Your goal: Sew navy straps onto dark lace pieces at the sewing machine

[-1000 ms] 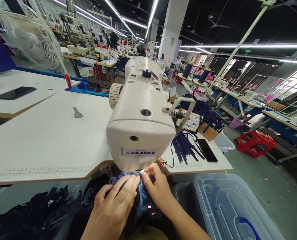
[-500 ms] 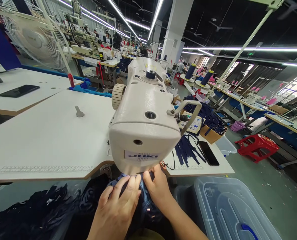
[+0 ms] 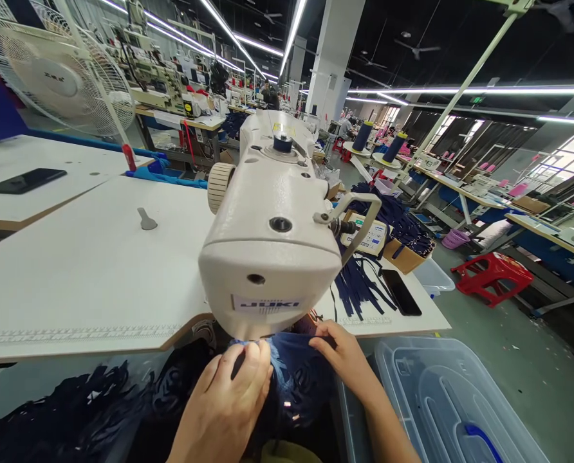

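Note:
A white sewing machine point(image 3: 272, 257) stands straight in front of me, its head hiding the needle area. Under its near end lies dark blue fabric point(image 3: 301, 360) with a lighter blue lace-like part, hanging down toward my lap. My left hand point(image 3: 233, 392) presses and grips this fabric close to the machine, fingers bent together. To the right, my right hand point(image 3: 338, 350) pinches the fabric's upper edge between thumb and fingers, so the cloth stretches between both hands.
Navy strips point(image 3: 359, 289) and a black phone point(image 3: 401, 292) lie on the table's right side. A small grey metal piece point(image 3: 147, 219) rests on the left tabletop point(image 3: 84, 270). A lidded clear bin point(image 3: 451, 399) stands at lower right. Dark strips point(image 3: 69, 405) fill the lower left.
My right hand has moved right, away from the machine and my left hand, drawing the fabric's edge out flat. My left hand stays nearly in place. The view has shifted slightly.

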Demonstrator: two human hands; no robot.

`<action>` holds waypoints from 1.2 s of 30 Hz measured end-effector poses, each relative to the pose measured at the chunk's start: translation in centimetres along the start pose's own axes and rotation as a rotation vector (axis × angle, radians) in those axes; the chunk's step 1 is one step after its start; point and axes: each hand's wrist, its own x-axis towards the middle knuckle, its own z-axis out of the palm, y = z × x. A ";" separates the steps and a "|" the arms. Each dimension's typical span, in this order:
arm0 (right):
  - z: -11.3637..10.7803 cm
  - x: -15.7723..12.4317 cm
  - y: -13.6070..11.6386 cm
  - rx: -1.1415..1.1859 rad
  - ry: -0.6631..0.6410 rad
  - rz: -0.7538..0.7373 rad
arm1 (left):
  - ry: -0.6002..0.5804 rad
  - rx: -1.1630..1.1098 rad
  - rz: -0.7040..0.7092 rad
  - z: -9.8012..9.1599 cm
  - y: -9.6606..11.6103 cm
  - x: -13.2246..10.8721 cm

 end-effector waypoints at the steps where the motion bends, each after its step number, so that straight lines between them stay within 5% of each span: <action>1: -0.5 -0.3 0.2 -0.020 -0.015 0.015 | 0.005 0.013 -0.007 0.0 0.0 0.0; 5: -1.8 -1.0 0.2 -0.026 -0.106 0.107 | 0.038 0.004 -0.074 -0.3 0.3 0.2; 9: -1.6 -1.2 0.6 0.343 -0.237 0.303 | 0.033 -0.012 -0.051 -0.3 0.8 0.3; 19: 0.5 -1.1 2.0 0.843 0.020 0.295 | 0.020 -0.015 -0.032 -0.3 2.2 0.4; 25: 0.0 -0.8 -0.6 1.084 -0.035 0.284 | -0.051 -0.163 -0.194 -1.1 1.5 -0.8; 30: 2.6 0.5 -4.1 0.921 -0.053 0.196 | 0.043 -0.082 -0.189 -0.5 -0.9 -2.4; 36: 5.1 1.7 -6.1 0.347 0.089 -0.004 | 0.102 -0.291 -0.027 1.6 -0.8 -2.5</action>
